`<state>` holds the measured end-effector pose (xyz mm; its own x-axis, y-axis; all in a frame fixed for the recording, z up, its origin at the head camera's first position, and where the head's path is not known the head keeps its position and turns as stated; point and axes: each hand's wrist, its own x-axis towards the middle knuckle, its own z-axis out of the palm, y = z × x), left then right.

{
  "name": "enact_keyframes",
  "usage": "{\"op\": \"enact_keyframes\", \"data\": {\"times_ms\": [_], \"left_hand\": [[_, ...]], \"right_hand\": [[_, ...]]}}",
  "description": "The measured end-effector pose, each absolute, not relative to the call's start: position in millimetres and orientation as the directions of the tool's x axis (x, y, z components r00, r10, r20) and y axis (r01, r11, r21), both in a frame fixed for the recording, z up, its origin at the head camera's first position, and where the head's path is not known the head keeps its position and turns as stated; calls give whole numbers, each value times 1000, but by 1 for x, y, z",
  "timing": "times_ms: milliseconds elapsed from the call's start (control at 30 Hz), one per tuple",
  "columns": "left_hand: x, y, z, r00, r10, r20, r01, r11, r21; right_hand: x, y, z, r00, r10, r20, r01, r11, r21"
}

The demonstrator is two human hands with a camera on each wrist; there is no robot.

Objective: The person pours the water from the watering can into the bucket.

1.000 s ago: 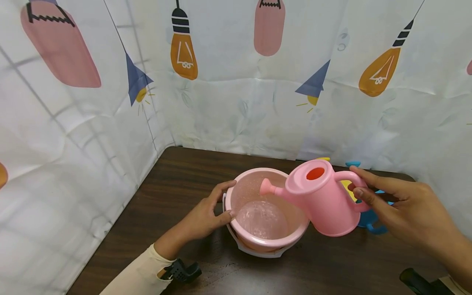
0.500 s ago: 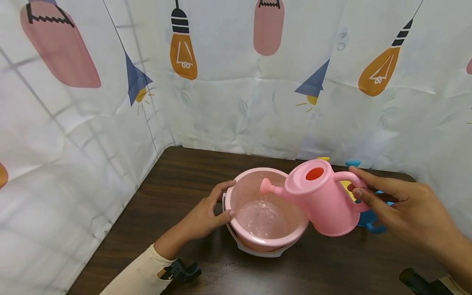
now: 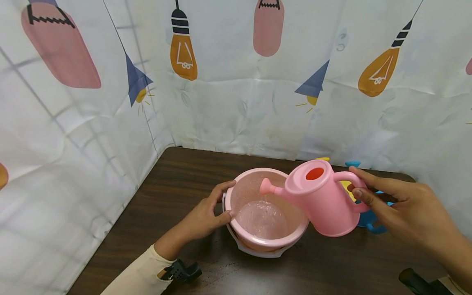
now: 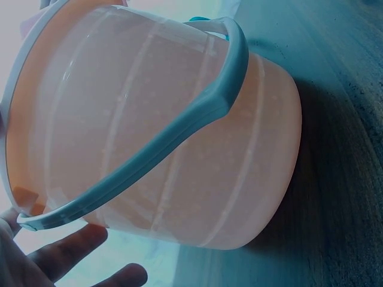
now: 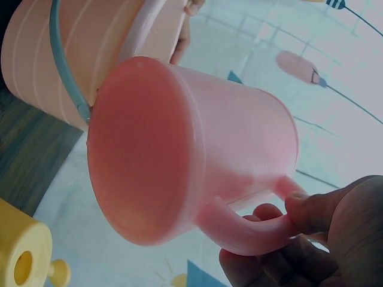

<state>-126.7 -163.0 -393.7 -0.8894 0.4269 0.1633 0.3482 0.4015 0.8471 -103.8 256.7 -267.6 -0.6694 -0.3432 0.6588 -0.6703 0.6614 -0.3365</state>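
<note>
A pale pink bucket (image 3: 271, 242) stands on the table, with rippling water (image 3: 262, 219) inside it. My left hand (image 3: 200, 215) holds its near-left rim, thumb and forefinger at the edge; in the left wrist view other fingers (image 4: 75, 248) extend beside the wall. My right hand (image 3: 409, 200) grips the handle of a pink watering can (image 3: 328, 205), thumb pressed on the loop in the right wrist view. The can tilts left, its rose (image 3: 266, 187) over the bucket's opening, and thin water falls from it. Its round base (image 5: 143, 152) faces the right wrist camera.
Behind the pink can are a blue watering can (image 3: 372, 225) and a yellow one (image 5: 21, 251), both partly hidden. The bucket's handle (image 4: 173, 134) hangs down its side. Water drops dot the dark wooden table (image 3: 195, 164). A patterned curtain (image 3: 236, 106) borders its back and left.
Both hands, the bucket and the watering can hold almost the same positions. The ripples and splashes on the water in the bucket have shifted.
</note>
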Motion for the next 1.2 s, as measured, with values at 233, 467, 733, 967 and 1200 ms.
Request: {"op": "enact_keyframes", "data": {"times_ms": [233,467,733,967,1200], "left_hand": [[-127,-163,-394,-886,430,171,357,400,844],[-127,-164,-395,-886,429,173,360,402,842],[-128,-163,-395,-884,431,179,363,394,844],[-128,-163,-395,-886,430,174,359,397,845],[-128,-163,-395,-887,429,172,360,405,840]], "right_hand": [[-104,257,-268,-669,-340,661,-668,664,-335],[-105,257,-268,-667,-345,661,-670,665,-329],[-106,257,-268,-673,-338,658,-669,659,-345],[-106,257,-268,-668,-339,662,-671,658,-342],[-107,257,-268,-675,-335,658,-668,656,-352]]}}
